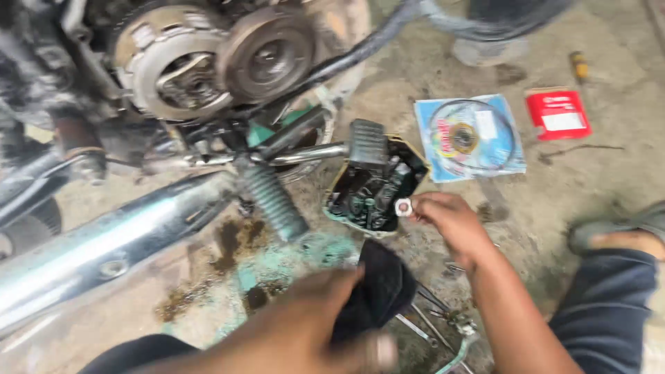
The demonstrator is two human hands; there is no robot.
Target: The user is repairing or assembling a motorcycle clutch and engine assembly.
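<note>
Pinching a small round silvery metal part (403,206) between its fingertips, the right hand (450,225) hovered at the edge of a dark, oily engine cover (370,187) lying on the concrete floor (554,187). Left hand (305,332), blurred, gripped a black cloth (381,291) just below that cover. Loose metal tools (429,322) lay beside the cloth. Beyond the right hand sat a blue gasket packet (471,138) and a red box (558,114).
</note>
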